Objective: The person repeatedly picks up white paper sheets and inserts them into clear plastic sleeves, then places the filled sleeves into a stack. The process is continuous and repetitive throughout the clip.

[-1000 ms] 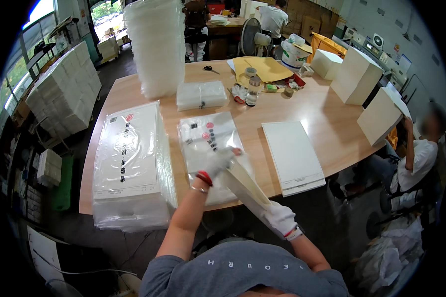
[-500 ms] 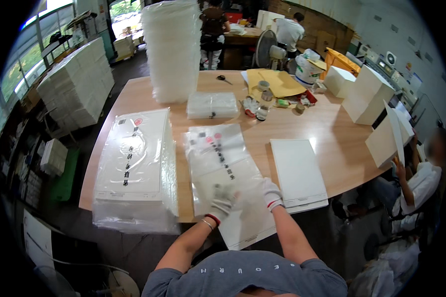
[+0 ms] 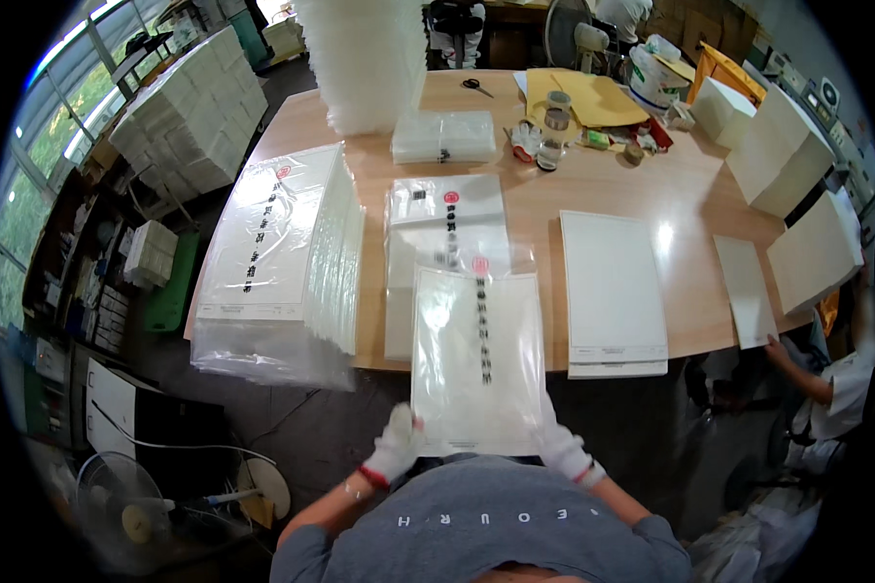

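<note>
My left hand (image 3: 397, 439), in a white glove with a red cuff, is closed on the lower left edge of a clear printed bag with white paper in it (image 3: 457, 379). My right hand (image 3: 562, 449), gloved too, grips the lower right edge, its fingertips partly hidden. The bagged paper is held close to my body, over the table's front edge. Its far end overlaps flat clear bags (image 3: 408, 233) with a red mark and black print. To their left rises a thick pile of filled bags (image 3: 262, 233); to their right lies a stack of white sheets (image 3: 612, 282).
A tall pile of translucent bags (image 3: 360, 58) and a wrapped plastic bundle (image 3: 447, 138) stand behind. Scissors (image 3: 476, 87), yellow envelopes (image 3: 593, 97) and tape rolls (image 3: 554, 121) lie farther back. At right, a co-worker's hand (image 3: 776, 350) touches a white sheet (image 3: 744, 291) beside paper stacks.
Both hands have drawn the bagged paper off the flat bags toward my body. My view has shifted lower. The co-worker's sheet has come down from upright onto the table's right edge.
</note>
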Motion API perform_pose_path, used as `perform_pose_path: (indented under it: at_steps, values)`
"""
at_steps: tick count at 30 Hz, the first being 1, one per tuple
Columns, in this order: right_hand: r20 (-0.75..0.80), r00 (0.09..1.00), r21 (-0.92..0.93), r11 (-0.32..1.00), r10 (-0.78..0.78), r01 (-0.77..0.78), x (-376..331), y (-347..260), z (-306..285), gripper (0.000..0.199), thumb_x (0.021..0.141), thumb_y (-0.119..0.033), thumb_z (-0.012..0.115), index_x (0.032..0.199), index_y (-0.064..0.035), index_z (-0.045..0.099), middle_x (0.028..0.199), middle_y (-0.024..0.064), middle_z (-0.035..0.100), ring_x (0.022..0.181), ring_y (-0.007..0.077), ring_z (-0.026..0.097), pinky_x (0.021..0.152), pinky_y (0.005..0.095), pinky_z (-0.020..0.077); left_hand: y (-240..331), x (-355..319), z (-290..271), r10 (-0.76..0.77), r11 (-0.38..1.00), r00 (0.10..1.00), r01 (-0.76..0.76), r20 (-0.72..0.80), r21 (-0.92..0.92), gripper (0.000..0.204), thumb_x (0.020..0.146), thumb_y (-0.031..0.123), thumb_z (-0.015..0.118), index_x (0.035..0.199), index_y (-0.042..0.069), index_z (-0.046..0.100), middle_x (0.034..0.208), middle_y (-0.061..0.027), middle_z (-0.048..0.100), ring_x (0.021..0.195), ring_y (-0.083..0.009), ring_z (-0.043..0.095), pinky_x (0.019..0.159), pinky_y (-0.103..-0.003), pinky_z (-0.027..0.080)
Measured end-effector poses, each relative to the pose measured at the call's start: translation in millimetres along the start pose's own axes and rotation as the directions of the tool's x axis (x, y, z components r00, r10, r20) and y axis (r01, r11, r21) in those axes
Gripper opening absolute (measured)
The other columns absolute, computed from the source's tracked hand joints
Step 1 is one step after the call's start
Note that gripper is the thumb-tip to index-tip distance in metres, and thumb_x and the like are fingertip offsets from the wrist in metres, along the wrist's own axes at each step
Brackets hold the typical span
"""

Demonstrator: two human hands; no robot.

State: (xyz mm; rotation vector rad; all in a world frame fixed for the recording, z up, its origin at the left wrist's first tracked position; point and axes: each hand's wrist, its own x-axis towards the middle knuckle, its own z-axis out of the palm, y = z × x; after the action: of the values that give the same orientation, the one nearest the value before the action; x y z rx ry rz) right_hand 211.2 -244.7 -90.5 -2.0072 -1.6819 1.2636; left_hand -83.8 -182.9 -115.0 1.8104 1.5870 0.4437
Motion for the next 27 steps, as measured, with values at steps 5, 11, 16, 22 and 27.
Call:
perform_pose_path:
  at_steps: [5, 11, 16, 22, 27]
  values:
    - [0.069, 0.992, 0.006, 0.995, -0.104, 0.104, -24.3, 10.1, 32.7, 0.037, 0.085, -0.022, 0.044, 0.12, -0.0114, 0.043, 0.087, 0.0199, 0.061, 0.075, 0.0378, 0.059, 0.066, 0.0494, 0.0451, -22.5, -32.3, -13.5, 0.228, 0.927, 0.956, -0.156, 0.183, -0.342, 0.009, 0.077, 0.002, 0.057, 0.077, 0.001, 0.048, 0.087, -0.0149, 0.055, 0.072, -0.0206, 0.053, 0.063, -0.032, 0.044]
    - [-0.109, 0.982, 0.199, 0.964, -0.156, 0.176, -41.5, 12.6, 28.3, 0.043, 0.08, -0.027, 0.056, 0.117, -0.0066, 0.052, 0.082, 0.0116, 0.065, 0.08, 0.0249, 0.064, 0.07, 0.0336, 0.0493, -1.5, -19.0, -40.3, -0.096, 0.735, 0.991, 0.135, 0.095, -0.665, 0.005, 0.074, -0.003, 0.048, 0.077, 0.001, 0.049, 0.071, -0.0085, 0.055, 0.064, -0.018, 0.054, 0.062, -0.031, 0.047]
    - [-0.058, 0.883, 0.984, 0.176, 0.467, -0.028, 2.7, -8.1, 47.1, 0.031, 0.086, -0.022, 0.054, 0.111, -0.0039, 0.053, 0.094, 0.0075, 0.058, 0.08, 0.0147, 0.057, 0.075, 0.0269, 0.0469, 17.8, 8.4, -56.0, 0.467, 0.822, 0.88, -0.467, -0.084, -0.326, 0.008, 0.066, -0.003, 0.05, 0.071, 0.003, 0.049, 0.07, -0.0116, 0.046, 0.065, -0.0264, 0.049, 0.058, -0.034, 0.041]
    - [-0.279, 0.953, 0.956, 0.053, -0.12, 0.287, 49.6, -150.0, 37.6, 0.043, 0.084, -0.013, 0.053, 0.122, 0.0026, 0.044, 0.112, 0.0114, 0.054, 0.097, 0.0181, 0.055, 0.078, 0.0304, 0.0486, 57.8, 4.7, -174.0, 0.674, 0.574, 0.532, -0.814, -0.512, -0.091, 0.009, 0.072, 0.002, 0.057, 0.067, 0.007, 0.052, 0.075, -0.0074, 0.055, 0.065, -0.0211, 0.056, 0.053, -0.028, 0.044]
    - [0.063, 0.907, 0.997, 0.055, -0.417, -0.044, 111.6, -252.4, 45.7, 0.031, 0.09, -0.015, 0.048, 0.115, 0.003, 0.048, 0.103, 0.0145, 0.058, 0.09, 0.0193, 0.059, 0.074, 0.0321, 0.0522, -25.0, 39.5, -245.4, 0.275, 0.788, 0.25, -0.611, -0.928, 0.069, 0.009, 0.082, 0.007, 0.048, 0.073, 0.006, 0.048, 0.081, -0.0059, 0.053, 0.066, -0.0111, 0.046, 0.058, -0.024, 0.04]
